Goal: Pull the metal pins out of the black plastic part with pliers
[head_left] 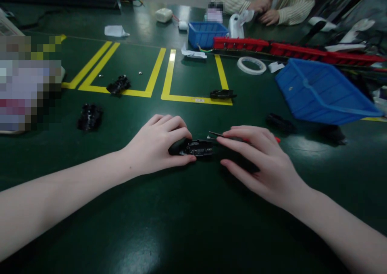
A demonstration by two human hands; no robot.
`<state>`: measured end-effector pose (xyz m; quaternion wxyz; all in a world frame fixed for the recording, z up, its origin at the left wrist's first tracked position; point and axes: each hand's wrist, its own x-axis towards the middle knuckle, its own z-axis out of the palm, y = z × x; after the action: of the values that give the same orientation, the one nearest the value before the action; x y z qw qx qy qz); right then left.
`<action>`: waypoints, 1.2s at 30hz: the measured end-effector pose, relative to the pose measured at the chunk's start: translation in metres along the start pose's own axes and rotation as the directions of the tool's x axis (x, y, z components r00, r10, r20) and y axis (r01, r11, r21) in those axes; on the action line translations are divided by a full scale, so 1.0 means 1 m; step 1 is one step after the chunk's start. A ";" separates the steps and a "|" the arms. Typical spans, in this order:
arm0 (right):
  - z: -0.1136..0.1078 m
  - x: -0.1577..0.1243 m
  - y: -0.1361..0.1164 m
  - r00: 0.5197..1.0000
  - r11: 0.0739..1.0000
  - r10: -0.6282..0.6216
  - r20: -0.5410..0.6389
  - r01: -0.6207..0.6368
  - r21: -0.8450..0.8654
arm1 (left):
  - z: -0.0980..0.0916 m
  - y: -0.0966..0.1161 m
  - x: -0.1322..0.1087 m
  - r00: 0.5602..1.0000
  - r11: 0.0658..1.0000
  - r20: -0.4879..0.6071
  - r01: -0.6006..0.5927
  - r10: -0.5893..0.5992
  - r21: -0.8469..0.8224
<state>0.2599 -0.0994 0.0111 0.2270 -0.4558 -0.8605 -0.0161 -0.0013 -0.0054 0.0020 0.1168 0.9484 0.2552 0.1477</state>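
My left hand [165, 143] has its thumb and fingers closed around one end of a black plastic part [199, 148] that lies on the green table. Just to the right, my right hand [260, 157] holds thin dark tweezers [216, 134] under its fingers, with the thumb apart. The tweezers' tips point left, close above the far edge of the black part; a tiny pale piece [209, 137] shows at them. A red end [277, 139] sticks out behind the right hand's knuckles.
More black parts lie around: two at left [90, 117] [119, 84], one on yellow tape [222, 94], two at right [281, 123] [332, 134]. A tilted blue bin [326, 90], tape roll [251, 65], red strip [269, 48] and blue box [207, 34] stand beyond. A person's hands [264, 10] rest opposite.
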 end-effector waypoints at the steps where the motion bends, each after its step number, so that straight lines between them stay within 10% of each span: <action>1: -0.004 -0.006 0.008 0.999 0.997 0.034 0.022 -0.033 -0.072 | -0.001 -0.001 0.000 1.000 1.000 0.003 0.011 -0.011 -0.011; 9: -0.012 -0.034 0.051 0.949 0.939 0.284 0.137 -0.246 -0.239 | -0.002 -0.001 0.002 0.999 0.998 0.023 0.044 -0.043 -0.044; 17: -0.022 -0.027 0.032 0.986 0.981 0.163 -0.045 -0.167 -0.104 | -0.001 -0.001 0.002 0.999 0.999 0.034 -0.001 0.003 -0.053; 36: -0.014 -0.024 0.010 0.984 0.983 0.178 0.009 -0.178 0.047 | 0.000 -0.002 0.001 0.998 0.998 0.046 -0.045 0.046 -0.040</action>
<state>0.2848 -0.1157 0.0125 0.2365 -0.5255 -0.8169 0.0259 -0.0010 -0.0032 0.0020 0.1379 0.9546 0.2278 0.1332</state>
